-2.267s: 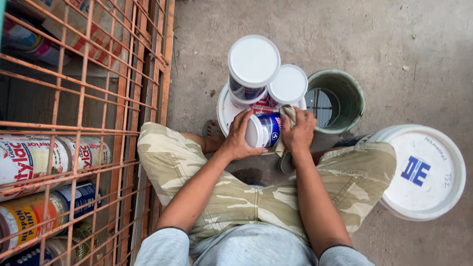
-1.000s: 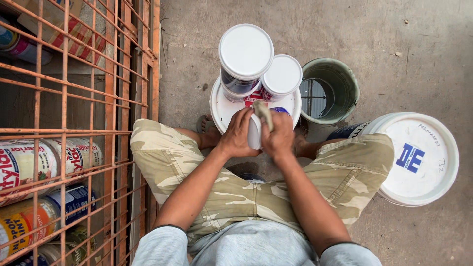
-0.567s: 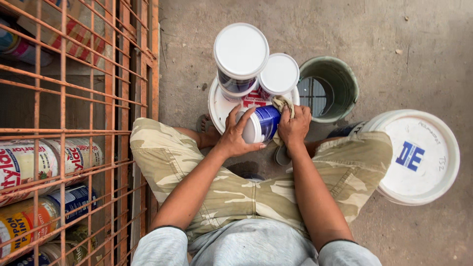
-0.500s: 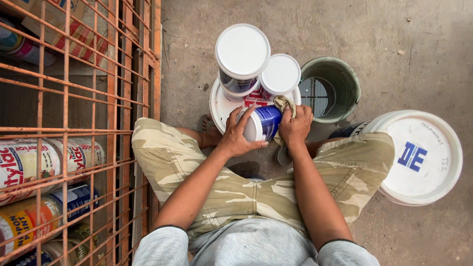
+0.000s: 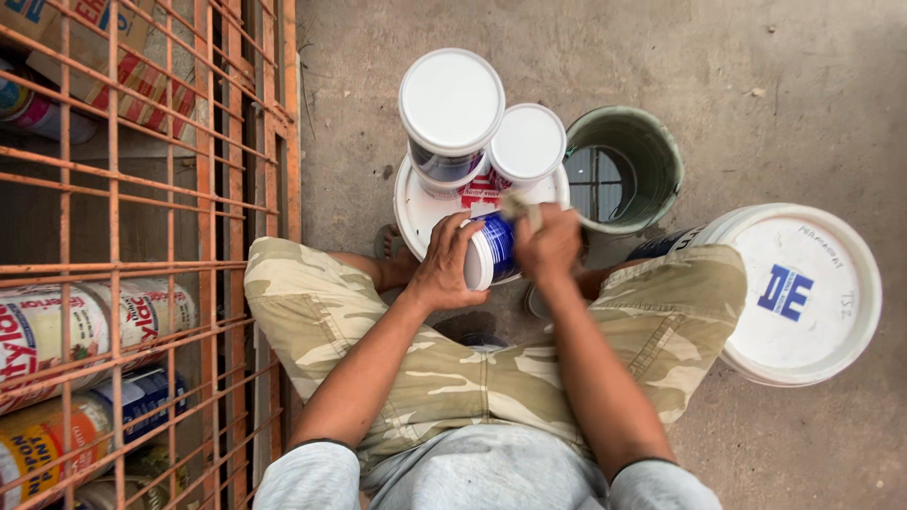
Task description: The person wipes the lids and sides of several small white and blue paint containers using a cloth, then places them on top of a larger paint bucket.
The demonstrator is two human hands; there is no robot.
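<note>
Lying sideways — can (image 5: 491, 250), lid leftward

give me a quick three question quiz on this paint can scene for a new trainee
1. True or false: the left hand holds the small blue and white can tipped on its side.
2. What does the right hand press against that can? A) a brush B) a rag C) a hammer
3. How many white-lidded cans stand on the big white bucket lid beyond the hands?

Key
1. True: its white end faces the left hand.
2. B: a bunched rag shows above the fingers.
3. Two: a larger can and a smaller can, beside the open green bucket.
</note>
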